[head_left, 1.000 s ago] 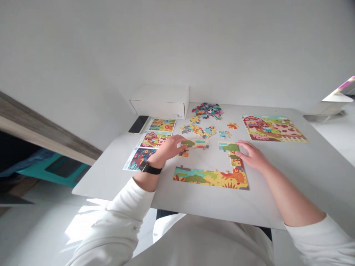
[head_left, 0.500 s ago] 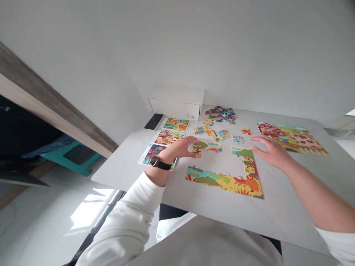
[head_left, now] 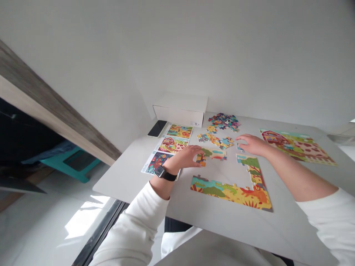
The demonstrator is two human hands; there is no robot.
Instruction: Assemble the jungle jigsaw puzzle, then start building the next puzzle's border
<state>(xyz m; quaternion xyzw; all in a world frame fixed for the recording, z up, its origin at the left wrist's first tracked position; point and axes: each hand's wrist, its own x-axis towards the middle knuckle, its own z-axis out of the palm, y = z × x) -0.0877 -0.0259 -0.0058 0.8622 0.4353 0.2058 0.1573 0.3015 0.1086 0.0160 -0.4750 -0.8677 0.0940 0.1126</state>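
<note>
Pale wall [head_left: 222, 55] behind the table [head_left: 180, 201], and the left hand [head_left: 185, 160] curves, fingers parted, beside the upper puzzle strip [head_left: 215, 153] while the right hand [head_left: 253, 145] covers part of a small blue piece [head_left: 240, 148], grip impossible to tell, with the larger puzzle border [head_left: 230, 191] nearest the table's front edge!

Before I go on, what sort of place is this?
Probably a room at home: a pale table with jigsaw pieces, a plain wall behind, and what looks like a teal stool at left.
</note>
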